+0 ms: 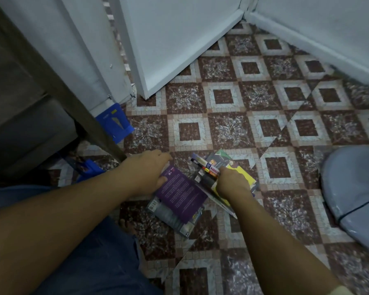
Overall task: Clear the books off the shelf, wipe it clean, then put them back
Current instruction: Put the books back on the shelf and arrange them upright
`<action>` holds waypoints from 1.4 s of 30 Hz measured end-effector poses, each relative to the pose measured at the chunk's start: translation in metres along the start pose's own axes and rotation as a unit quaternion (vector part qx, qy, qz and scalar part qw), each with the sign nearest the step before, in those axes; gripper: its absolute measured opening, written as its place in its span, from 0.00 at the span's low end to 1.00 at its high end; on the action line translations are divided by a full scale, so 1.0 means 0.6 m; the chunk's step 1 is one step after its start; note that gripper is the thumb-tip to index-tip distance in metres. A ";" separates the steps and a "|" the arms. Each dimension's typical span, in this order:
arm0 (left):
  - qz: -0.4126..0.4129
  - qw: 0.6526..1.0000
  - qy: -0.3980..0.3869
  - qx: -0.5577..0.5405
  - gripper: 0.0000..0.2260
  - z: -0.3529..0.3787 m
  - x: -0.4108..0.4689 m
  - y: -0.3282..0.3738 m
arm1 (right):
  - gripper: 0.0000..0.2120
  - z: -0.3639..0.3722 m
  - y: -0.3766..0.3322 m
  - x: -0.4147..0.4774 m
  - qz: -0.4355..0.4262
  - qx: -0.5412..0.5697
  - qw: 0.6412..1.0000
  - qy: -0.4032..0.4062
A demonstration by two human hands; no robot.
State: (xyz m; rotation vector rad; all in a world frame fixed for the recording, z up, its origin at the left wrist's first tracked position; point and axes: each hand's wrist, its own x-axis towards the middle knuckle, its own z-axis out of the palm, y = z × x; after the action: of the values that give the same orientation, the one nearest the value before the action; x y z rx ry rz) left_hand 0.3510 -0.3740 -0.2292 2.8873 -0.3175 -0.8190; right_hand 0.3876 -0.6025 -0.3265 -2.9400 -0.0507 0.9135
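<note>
Several books lie in a loose pile on the patterned floor in front of me. A purple book [182, 193] tilts on top of a grey book [170, 216]. My left hand [146, 172] holds the purple book's upper left edge, thumb on its cover. To its right, a bunch of books [205, 169] shows its coloured spines, with a yellow-covered book [246, 175] on the outside. My right hand [232, 182] grips this bunch from above, fingers curled over the yellow cover.
A dark table leg [90, 116] slants down at the left, with blue items [115, 122] on the floor by it. White walls [179, 39] meet in the far corner. A grey cushioned seat [356, 188] sits at the right edge. My knee in blue jeans [90, 262] is at the bottom left.
</note>
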 end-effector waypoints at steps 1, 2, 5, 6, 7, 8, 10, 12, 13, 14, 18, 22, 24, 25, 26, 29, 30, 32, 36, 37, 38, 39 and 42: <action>-0.004 1.000 0.009 0.003 0.28 -0.008 -0.008 0.004 | 0.12 -0.019 -0.014 -0.017 -0.009 0.001 1.000 -0.005; -0.012 1.000 0.025 0.006 0.29 -0.019 -0.022 0.009 | 0.12 -0.042 -0.029 -0.039 -0.021 -0.005 1.000 -0.008; -0.036 0.995 0.090 0.024 0.28 -0.045 -0.060 0.017 | 0.11 -0.103 -0.078 -0.101 -0.071 -0.029 0.997 -0.026; -0.041 0.993 0.103 0.030 0.28 -0.052 -0.074 0.018 | 0.11 -0.125 -0.094 -0.124 -0.086 -0.036 0.995 -0.038; -0.043 0.992 0.118 0.033 0.29 -0.062 -0.095 0.016 | 0.12 -0.149 -0.114 -0.152 -0.105 -0.045 0.992 -0.049; -0.037 0.991 0.125 0.038 0.31 -0.069 -0.110 0.015 | 0.13 -0.171 -0.129 -0.176 -0.124 -0.054 0.989 -0.061; -0.019 0.987 0.150 0.045 0.35 -0.085 -0.151 0.008 | 0.14 -0.212 -0.163 -0.229 -0.169 -0.083 0.980 -0.061; -0.012 0.986 0.160 0.046 0.35 -0.099 -0.188 0.001 | 0.13 -0.244 -0.191 -0.276 -0.198 -0.104 0.973 -0.054; -0.015 0.985 0.167 0.044 0.33 -0.106 -0.216 -0.010 | 0.12 -0.258 -0.213 -0.304 -0.216 -0.114 0.969 -0.045; -0.014 0.984 0.171 0.044 0.28 -0.110 -0.236 -0.018 | 0.11 -0.269 -0.229 -0.326 -0.230 -0.121 0.965 -0.036; -0.021 0.980 0.194 0.027 0.13 -0.125 -0.332 -0.075 | 0.09 -0.300 -0.308 -0.412 -0.286 -0.142 0.947 0.016; -0.068 0.966 0.247 0.022 0.12 -0.134 -0.432 -0.144 | 0.14 -0.304 -0.391 -0.459 -0.338 -0.144 0.925 0.095; -0.110 0.951 0.287 0.035 0.12 -0.129 -0.478 -0.181 | 0.15 -0.306 -0.435 -0.465 -0.360 -0.151 0.909 0.146; -0.135 0.942 0.305 0.045 0.13 -0.124 -0.497 -0.199 | 0.16 -0.305 -0.455 -0.466 -0.368 -0.161 0.901 0.168; -0.163 0.931 0.321 0.058 0.13 -0.118 -0.518 -0.218 | 0.17 -0.302 -0.480 -0.466 -0.377 -0.170 0.891 0.187; -0.242 0.897 0.361 0.084 0.11 -0.099 -0.567 -0.271 | 0.17 -0.281 -0.554 -0.459 -0.432 -0.173 0.849 0.251; -0.261 0.886 0.373 0.087 0.11 -0.094 -0.580 -0.287 | 0.17 -0.272 -0.577 -0.455 -0.452 -0.168 0.832 0.275; -0.290 0.866 0.397 0.085 0.13 -0.084 -0.607 -0.319 | 0.18 -0.253 -0.630 -0.450 -0.488 -0.153 0.800 0.313; -0.357 0.832 0.413 0.097 0.15 -0.054 -0.645 -0.386 | 0.22 -0.212 -0.734 -0.436 -0.530 -0.136 0.763 0.344; -0.364 0.827 0.415 0.104 0.15 -0.044 -0.648 -0.401 | 0.23 -0.200 -0.754 -0.429 -0.535 -0.139 0.757 0.348; -0.367 0.824 0.416 0.115 0.15 -0.034 -0.652 -0.415 | 0.24 -0.188 -0.771 -0.423 -0.540 -0.145 0.752 0.349; -0.371 0.819 0.418 0.128 0.16 -0.023 -0.655 -0.429 | 0.25 -0.175 -0.790 -0.417 -0.546 -0.152 0.748 0.345; -0.383 0.803 0.429 0.156 0.17 0.014 -0.654 -0.464 | 0.27 -0.146 -0.834 -0.398 -0.557 -0.176 0.742 0.329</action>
State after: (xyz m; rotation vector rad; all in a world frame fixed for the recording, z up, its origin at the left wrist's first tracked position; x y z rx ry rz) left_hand 0.0668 -0.0123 -0.0868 3.2677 0.9296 0.6464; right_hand 0.2342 -0.1195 -0.0845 -2.4792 -1.8105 -0.3545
